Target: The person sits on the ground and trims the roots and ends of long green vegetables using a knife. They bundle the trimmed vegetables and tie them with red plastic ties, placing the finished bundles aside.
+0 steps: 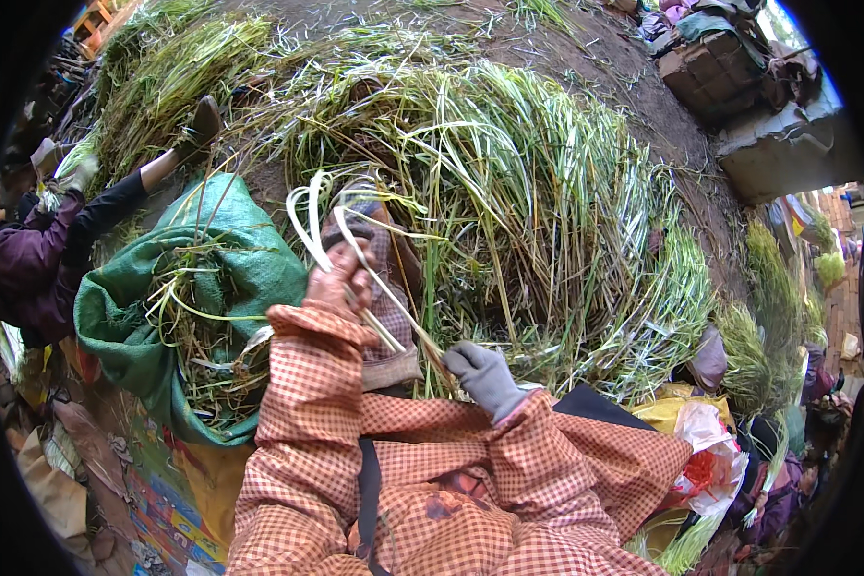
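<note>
My bare left hand [338, 277] is closed around several pale, curling plant stalks [312, 219], whose looped ends rise above the fingers. My right hand [482, 378], in a grey knit glove, pinches the brownish lower end of one stalk [419, 330] that runs across to the left hand. Both sleeves are orange checked cloth. Directly beyond my hands lies a large heap of long green stalks [518, 194] with leafy tips. A green woven sack [259, 223] stands left of my left hand, its mouth holding dry leaves and trimmings [212, 360].
At the far left a person [32, 266] in a dark purple top sits with a leg stretched towards the heap. Another person [770, 497] is low at the right. A red-and-white plastic bag [705, 461] lies by my right side. Brown boxes [713, 75] stand at upper right.
</note>
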Motion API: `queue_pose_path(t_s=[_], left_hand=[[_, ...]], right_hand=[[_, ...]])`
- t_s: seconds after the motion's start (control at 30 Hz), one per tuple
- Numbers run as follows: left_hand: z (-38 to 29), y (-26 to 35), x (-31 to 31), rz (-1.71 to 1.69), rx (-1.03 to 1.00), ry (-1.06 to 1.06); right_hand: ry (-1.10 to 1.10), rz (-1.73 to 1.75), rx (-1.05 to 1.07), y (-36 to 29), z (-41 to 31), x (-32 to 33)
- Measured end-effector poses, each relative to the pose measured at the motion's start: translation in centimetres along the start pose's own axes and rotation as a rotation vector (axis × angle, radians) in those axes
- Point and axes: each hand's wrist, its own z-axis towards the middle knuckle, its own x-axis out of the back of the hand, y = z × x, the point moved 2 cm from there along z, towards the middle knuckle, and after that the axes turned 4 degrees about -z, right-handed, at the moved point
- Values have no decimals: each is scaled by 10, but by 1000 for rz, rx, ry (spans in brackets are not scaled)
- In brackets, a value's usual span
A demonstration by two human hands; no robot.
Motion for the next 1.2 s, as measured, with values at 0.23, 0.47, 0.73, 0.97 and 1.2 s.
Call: queue_pose_path(t_s=[0.23,0.47,0.73,0.97,1.2], left_hand=[[-1,33,5,-84,-111,-97],[-18,-23,-34,-58,86,-245],[-6,-7,-18,-29,-118,38],[8,19,21,-80,-262,198],[2,46,18,-48,-352,165]], right_hand=[[-18,-398,-295,28,-11,50],[86,456,212,-74,23,-2],[145,239,0,-30,-6,1],[125,17,-165,35,-40,19],[115,-372,-114,17,-45,50]])
